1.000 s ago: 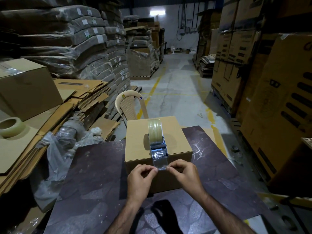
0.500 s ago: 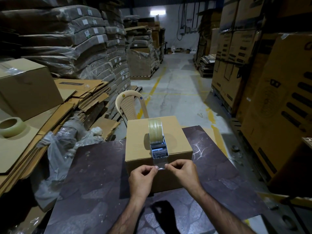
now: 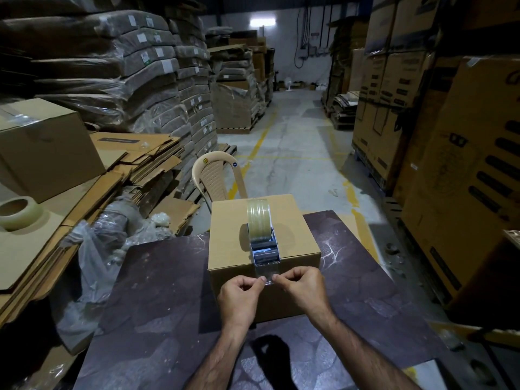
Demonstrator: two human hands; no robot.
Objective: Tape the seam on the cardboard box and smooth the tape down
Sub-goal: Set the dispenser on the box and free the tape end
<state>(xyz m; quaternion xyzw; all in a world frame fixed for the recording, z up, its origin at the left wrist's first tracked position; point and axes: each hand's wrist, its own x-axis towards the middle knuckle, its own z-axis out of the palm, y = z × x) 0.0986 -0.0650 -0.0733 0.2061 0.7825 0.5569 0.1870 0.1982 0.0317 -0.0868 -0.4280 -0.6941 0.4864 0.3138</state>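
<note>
Little has moved since a second ago: left hand (image 3: 240, 294) and right hand (image 3: 305, 287) stay at the near top edge of the box (image 3: 233, 235), fingertips (image 3: 261, 279) drawn slightly closer together, tape end (image 3: 266, 273) now flatter against the box front.

Box sits on the table (image 3: 157, 291). Dispenser (image 3: 264, 249) stands on the box top along its middle line, roll (image 3: 259, 218) toward the box's far side, cutter (image 3: 266, 256) at the near edge. Seam not visible; I judge it runs under the dispenser. Tape end hangs over the near edge onto the box front; can't tell if it has stuck yet.

Both hands are curled, each pinching one lower corner of the tape end between thumb and forefinger, fingertips nearly meeting. Nothing else held.

Step, as I read it: anchor the strip on the box front before running the dispenser back across the top.

Doing it well:
- Equal tension on both corners, strip square to the box edge.
- Centre on the box's middle line before it lands.
- Lay from the edge downward, not tip first, so no air gets trapped.
- Then thumbs flat, press centre outward.

Risk: dispenser sits loose on the box top; a hard pull could drag it off the near edge.
</note>
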